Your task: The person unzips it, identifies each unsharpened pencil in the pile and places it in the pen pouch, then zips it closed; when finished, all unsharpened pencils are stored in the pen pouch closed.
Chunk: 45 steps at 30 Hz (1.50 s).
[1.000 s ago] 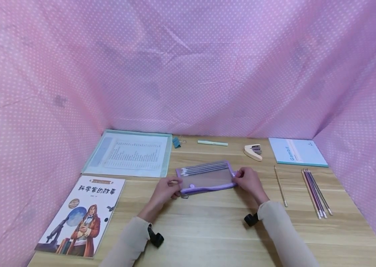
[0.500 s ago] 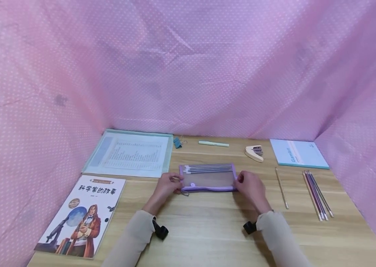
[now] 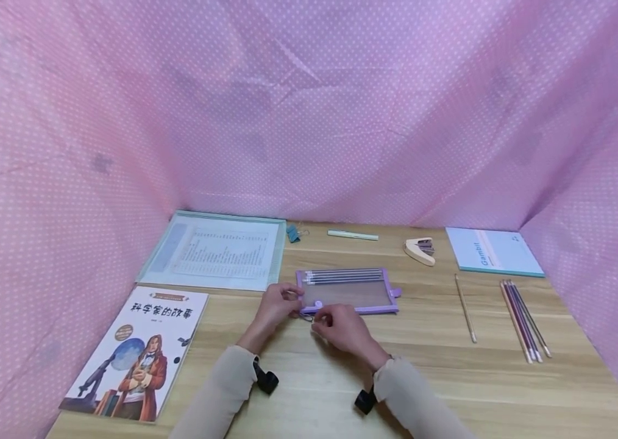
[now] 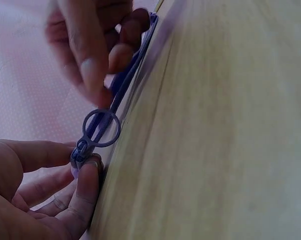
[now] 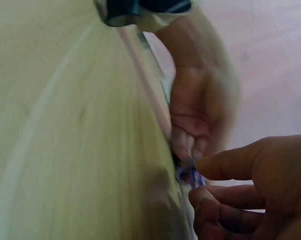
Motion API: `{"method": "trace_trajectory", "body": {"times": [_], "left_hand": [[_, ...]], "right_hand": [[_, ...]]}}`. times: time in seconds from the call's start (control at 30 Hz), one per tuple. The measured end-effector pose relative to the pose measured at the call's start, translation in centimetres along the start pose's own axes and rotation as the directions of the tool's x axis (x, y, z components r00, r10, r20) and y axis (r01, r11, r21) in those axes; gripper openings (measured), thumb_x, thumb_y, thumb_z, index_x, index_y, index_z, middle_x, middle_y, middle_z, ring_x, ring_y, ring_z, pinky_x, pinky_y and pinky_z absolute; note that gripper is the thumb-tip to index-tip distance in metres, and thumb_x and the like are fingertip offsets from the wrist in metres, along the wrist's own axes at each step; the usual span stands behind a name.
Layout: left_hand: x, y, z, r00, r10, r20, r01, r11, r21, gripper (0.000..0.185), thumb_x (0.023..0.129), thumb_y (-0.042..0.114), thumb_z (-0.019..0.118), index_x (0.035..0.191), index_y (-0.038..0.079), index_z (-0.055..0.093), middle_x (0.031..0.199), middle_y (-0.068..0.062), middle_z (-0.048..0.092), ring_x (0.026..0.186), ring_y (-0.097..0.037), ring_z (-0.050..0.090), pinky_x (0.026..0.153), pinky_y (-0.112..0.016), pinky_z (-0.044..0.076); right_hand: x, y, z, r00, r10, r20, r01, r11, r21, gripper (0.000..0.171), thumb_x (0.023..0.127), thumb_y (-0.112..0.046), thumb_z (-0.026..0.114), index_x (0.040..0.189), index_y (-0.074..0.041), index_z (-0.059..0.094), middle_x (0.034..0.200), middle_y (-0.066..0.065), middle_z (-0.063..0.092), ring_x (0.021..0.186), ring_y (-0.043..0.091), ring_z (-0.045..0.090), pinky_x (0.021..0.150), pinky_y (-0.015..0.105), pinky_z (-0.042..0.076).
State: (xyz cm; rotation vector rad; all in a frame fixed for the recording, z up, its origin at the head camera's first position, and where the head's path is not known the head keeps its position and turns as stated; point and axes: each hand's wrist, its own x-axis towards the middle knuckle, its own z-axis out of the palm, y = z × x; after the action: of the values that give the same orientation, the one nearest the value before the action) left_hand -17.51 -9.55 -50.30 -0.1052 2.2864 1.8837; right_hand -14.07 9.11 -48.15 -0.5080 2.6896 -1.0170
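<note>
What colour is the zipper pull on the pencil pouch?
Purple, clearest in the left wrist view: zipper pull.

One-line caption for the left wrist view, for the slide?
Left hand pinches the purple pencil case's ring zipper pull at the wooden table's edge; right hand reaches for it.

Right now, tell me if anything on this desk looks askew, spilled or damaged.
Nothing stands out. The purple pencil case lies flat, nearly square to the desk edge, the left hand pinching its corner by the zipper pull and the right hand reaching for it. One pencil lies apart from the bundle, but nothing is spilled or broken.
</note>
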Motion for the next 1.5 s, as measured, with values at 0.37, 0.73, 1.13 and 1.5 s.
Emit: {"method": "trace_trajectory", "body": {"times": [0.37, 0.73, 1.13, 1.5], "left_hand": [[0.0, 0.2, 0.0, 1.000, -0.029, 0.002, 0.029, 0.999, 0.041, 0.023, 0.082, -0.008, 0.068, 0.105, -0.007, 0.069, 0.086, -0.021, 0.071, 0.065, -0.011, 0.061, 0.058, -0.027, 0.056], [-0.2, 0.4, -0.2, 0.998, -0.044, 0.034, 0.041, 0.995, 0.093, 0.026, 0.082, -0.008, 0.069, 0.108, -0.005, 0.070, 0.090, -0.018, 0.072, 0.069, -0.014, 0.064, 0.060, -0.025, 0.057], [-0.1, 0.2, -0.2, 0.999, -0.047, 0.006, 0.047, 0.997, 0.066, 0.026, 0.079, -0.009, 0.070, 0.105, -0.006, 0.072, 0.087, -0.017, 0.072, 0.064, -0.013, 0.063, 0.057, -0.025, 0.057], [0.0, 0.2, -0.2, 0.999, -0.045, 0.000, 0.045, 0.998, 0.050, 0.025, 0.079, -0.010, 0.070, 0.103, -0.006, 0.072, 0.084, -0.016, 0.072, 0.062, -0.012, 0.063, 0.057, -0.026, 0.057]], "right_hand": [[1.1, -1.4, 1.4, 0.998, -0.021, -0.067, 0.011, 0.988, -0.153, 0.011, 0.088, -0.016, 0.068, 0.090, -0.012, 0.078, 0.081, -0.002, 0.071, 0.069, 0.009, 0.056, 0.064, 0.025, 0.048], [0.8, -0.4, 0.3, 0.992, 0.102, -0.078, -0.106, 0.993, -0.054, 0.008, 0.089, -0.016, 0.069, 0.084, -0.014, 0.076, 0.073, -0.004, 0.066, 0.068, 0.011, 0.054, 0.060, 0.025, 0.043], [-0.5, 2.7, -2.8, 0.962, 0.229, -0.152, -0.237, 0.971, -0.033, 0.007, 0.090, -0.013, 0.070, 0.088, -0.015, 0.076, 0.082, -0.001, 0.071, 0.074, 0.014, 0.056, 0.066, 0.027, 0.045], [-2.4, 7.1, -6.9, 0.956, 0.233, -0.177, -0.246, 0.968, -0.056, 0.008, 0.089, -0.012, 0.070, 0.087, -0.008, 0.077, 0.074, 0.002, 0.065, 0.067, 0.014, 0.050, 0.058, 0.025, 0.039]]}}
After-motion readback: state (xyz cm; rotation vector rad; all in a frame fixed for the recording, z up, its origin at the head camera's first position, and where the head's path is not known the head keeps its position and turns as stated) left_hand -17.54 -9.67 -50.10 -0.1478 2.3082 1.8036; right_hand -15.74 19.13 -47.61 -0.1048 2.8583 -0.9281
